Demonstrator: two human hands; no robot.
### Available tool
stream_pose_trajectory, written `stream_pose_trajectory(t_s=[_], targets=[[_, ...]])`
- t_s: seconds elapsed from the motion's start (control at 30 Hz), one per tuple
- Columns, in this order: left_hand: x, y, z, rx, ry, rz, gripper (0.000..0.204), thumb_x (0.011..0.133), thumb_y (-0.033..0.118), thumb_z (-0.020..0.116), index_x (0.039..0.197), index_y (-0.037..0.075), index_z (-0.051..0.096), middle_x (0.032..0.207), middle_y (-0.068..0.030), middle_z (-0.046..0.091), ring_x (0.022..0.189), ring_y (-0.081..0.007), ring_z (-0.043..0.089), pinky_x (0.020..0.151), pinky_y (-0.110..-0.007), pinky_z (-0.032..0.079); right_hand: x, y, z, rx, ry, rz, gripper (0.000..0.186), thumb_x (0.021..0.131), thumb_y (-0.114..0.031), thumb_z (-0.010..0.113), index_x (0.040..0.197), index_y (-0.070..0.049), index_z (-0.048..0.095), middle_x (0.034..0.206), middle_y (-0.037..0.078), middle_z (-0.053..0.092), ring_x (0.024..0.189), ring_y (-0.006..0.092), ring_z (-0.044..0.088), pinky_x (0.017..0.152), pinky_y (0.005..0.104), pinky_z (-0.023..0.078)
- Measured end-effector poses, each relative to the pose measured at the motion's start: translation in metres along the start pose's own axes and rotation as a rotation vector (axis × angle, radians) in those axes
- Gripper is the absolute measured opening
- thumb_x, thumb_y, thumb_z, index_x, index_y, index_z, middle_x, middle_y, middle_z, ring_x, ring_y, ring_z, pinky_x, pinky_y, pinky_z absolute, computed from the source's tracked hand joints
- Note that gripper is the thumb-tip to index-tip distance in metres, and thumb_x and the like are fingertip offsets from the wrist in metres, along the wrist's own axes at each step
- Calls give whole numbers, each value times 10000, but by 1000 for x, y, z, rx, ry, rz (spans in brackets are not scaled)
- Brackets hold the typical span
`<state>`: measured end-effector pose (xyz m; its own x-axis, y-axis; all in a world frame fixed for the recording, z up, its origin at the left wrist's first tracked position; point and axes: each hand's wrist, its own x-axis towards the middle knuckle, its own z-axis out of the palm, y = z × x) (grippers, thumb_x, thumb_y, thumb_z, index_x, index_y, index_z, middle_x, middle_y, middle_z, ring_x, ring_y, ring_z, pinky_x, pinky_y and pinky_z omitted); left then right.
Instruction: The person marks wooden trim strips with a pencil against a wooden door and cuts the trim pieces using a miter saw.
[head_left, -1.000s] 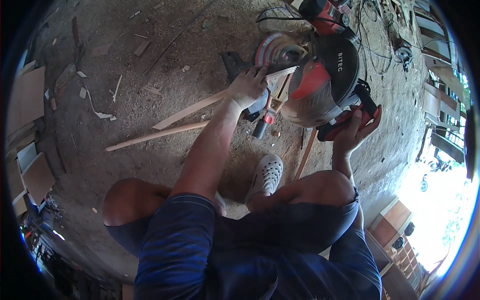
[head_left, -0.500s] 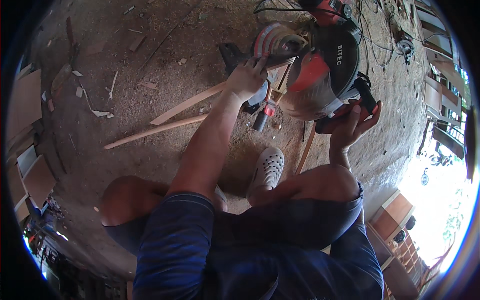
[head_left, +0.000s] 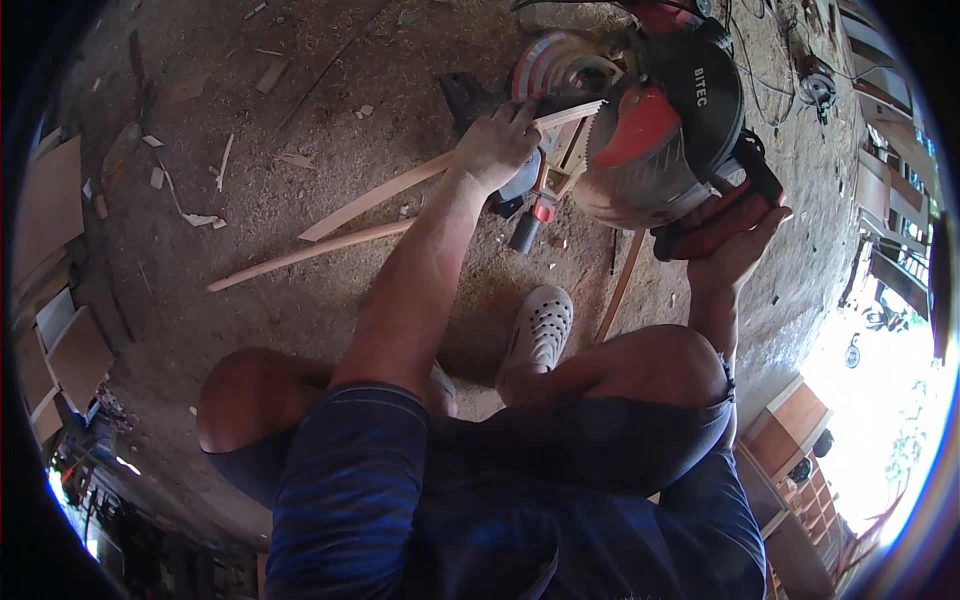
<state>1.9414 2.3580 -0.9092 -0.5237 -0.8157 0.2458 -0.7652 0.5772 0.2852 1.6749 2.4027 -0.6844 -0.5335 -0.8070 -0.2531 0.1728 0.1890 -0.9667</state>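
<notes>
A circular miter saw with a black-and-red head (head_left: 690, 110) sits on the floor at upper right, its toothed blade under a clear guard. My left hand (head_left: 495, 145) has its fingers closed on a pale wooden strip (head_left: 568, 112) lying across the saw, left of the blade. My right hand (head_left: 725, 250) is closed round the saw's red-and-black handle (head_left: 710, 225), its fingers partly hidden. A red-and-black clamp (head_left: 535, 220) stands below my left hand. Two long timber strips (head_left: 375, 195) lie left of the saw, and another strip (head_left: 625, 280) runs below it.
My bent knees and light clog (head_left: 540, 335) are below the saw. Scraps (head_left: 270, 75) and sawdust lie on the floor (head_left: 180, 300). Boards (head_left: 75, 360) are piled at left; cords and another power tool (head_left: 815, 90) at upper right; wooden crates (head_left: 785, 430) at lower right.
The saw head and my right hand on its handle have moved rightward, away from my left hand. My left hand stays at the wooden strip, slightly higher in view.
</notes>
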Motion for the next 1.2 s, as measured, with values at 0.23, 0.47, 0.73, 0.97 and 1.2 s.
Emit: stream_pose_trajectory(t_s=[0.23, 0.47, 0.73, 0.97, 1.2], targets=[[3, -2, 2, 7, 16, 13, 347, 928, 213, 615, 1239, 69, 665, 1541, -153, 536, 1275, -320, 623, 879, -440, 614, 4, -3, 9, 43, 38, 162, 819, 953, -873, 387, 875, -94, 628, 660, 42, 544, 587, 216, 530, 558, 373, 460], [1, -1, 3, 14, -11, 18, 377, 930, 209, 620, 1277, 64, 638, 1550, -164, 527, 1286, -328, 618, 887, -441, 615, 12, -8, 6, 39, 60, 149, 779, 941, -878, 422, 804, -125, 568, 624, 40, 525, 561, 215, 524, 555, 380, 463], [2, 0, 0, 22, -47, 3, 369, 933, 198, 617, 1277, 68, 638, 1570, -137, 511, 1305, -315, 606, 924, -430, 610, 7, -2, 4, 53, 37, 153, 786, 941, -887, 409, 811, -130, 577, 607, 39, 518, 548, 215, 519, 552, 378, 445], [5, 0, -3, 42, -81, 0, 332, 951, 222, 599, 1246, 86, 665, 1599, -130, 483, 1318, -303, 594, 925, -414, 612, -1, 8, 5, 51, 62, 138, 799, 938, -897, 399, 796, -130, 571, 604, 52, 519, 550, 230, 520, 553, 390, 445], [4, 0, 1, 29, -62, -6, 305, 951, 232, 606, 1204, 89, 698, 1605, -141, 476, 1343, -298, 572, 930, -416, 613, -4, 19, 1, 30, 70, 109, 816, 937, -903, 388, 768, -125, 564, 591, 51, 500, 548, 232, 519, 544, 396, 446]])
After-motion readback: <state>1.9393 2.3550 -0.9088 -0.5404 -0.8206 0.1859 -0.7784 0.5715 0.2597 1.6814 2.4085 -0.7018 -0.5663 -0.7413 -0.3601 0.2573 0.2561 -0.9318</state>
